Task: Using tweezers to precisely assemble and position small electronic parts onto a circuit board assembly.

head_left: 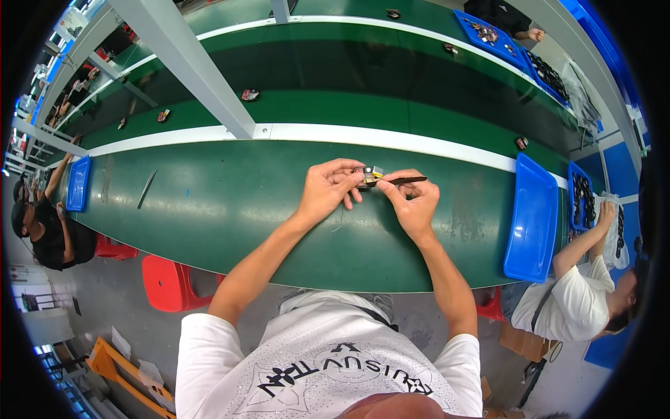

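Over the green bench top [272, 230], my left hand [323, 187] pinches a small electronic assembly [368, 172] with dark, silver and yellow parts. From the right, my right hand [414, 201] grips a slim black tool [410, 180], tweezers by its shape. Its tip end reaches toward the assembly, but my fingers hide where it meets it. The two hands nearly touch. On the bench to the left lies a thin grey strip-like tool [147, 188].
An upright grey post [185, 66] and white rail [335, 131] border the bench's far side. Beyond, small assemblies [250, 94] sit on a green belt. Blue trays [530, 223] stand right, another blue tray [79, 183] left. Co-workers sit at both ends; a red stool [167, 283] is left.
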The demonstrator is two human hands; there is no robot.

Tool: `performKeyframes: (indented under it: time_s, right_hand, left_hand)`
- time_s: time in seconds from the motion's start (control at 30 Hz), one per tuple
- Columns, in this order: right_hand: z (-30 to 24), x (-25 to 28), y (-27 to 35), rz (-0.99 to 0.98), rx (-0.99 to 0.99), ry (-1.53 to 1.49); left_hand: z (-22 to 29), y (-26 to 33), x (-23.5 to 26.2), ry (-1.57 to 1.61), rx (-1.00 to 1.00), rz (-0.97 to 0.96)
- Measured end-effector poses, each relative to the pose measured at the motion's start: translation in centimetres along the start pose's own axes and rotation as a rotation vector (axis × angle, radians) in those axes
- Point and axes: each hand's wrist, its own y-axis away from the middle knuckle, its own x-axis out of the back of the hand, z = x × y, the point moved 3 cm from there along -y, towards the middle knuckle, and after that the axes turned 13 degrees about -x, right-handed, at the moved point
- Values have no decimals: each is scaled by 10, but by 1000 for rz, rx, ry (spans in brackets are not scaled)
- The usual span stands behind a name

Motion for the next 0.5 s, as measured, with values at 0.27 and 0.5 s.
performKeyframes:
  time_s: [0.27, 0.5]
  right_hand:
    - [-4, 0, 1, 3, 60, 59]
    - [-6, -1, 2, 5, 92, 92]
  left_hand:
    - [1, -1, 0, -7, -21, 23]
    - [1, 0, 1, -17, -19, 27]
